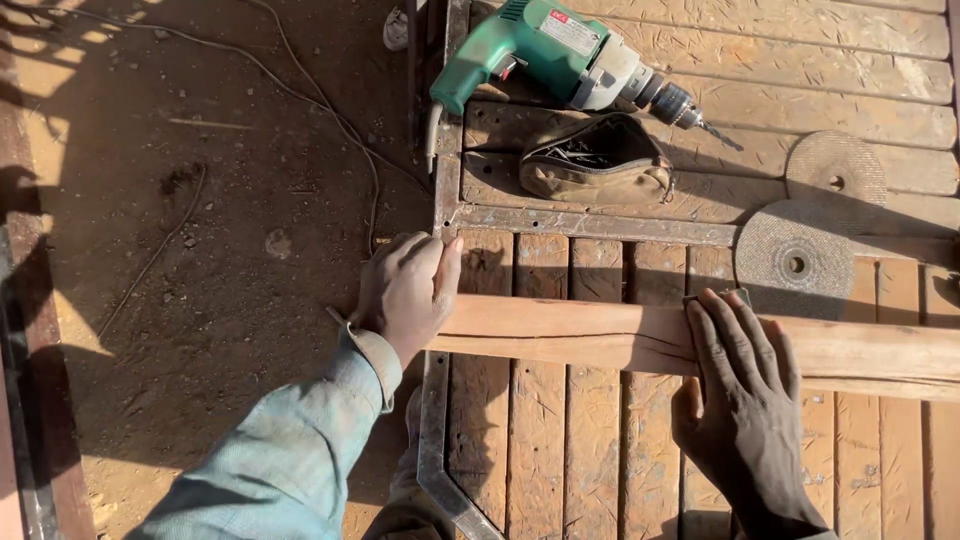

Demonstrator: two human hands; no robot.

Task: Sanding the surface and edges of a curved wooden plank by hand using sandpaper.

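A long pale wooden plank lies crosswise over a slatted wooden panel in a metal frame. My left hand is wrapped over the plank's left end, right at the frame's edge. My right hand lies flat on the plank further right, fingers spread, pressing a small piece, perhaps sandpaper, under the fingertips; I cannot tell exactly what it is.
A green electric drill with a bit lies at the top of the panel, its cord trailing over the dirt ground. Below it sits an open tan pouch of nails or screws. Two grey abrasive discs lie at the right.
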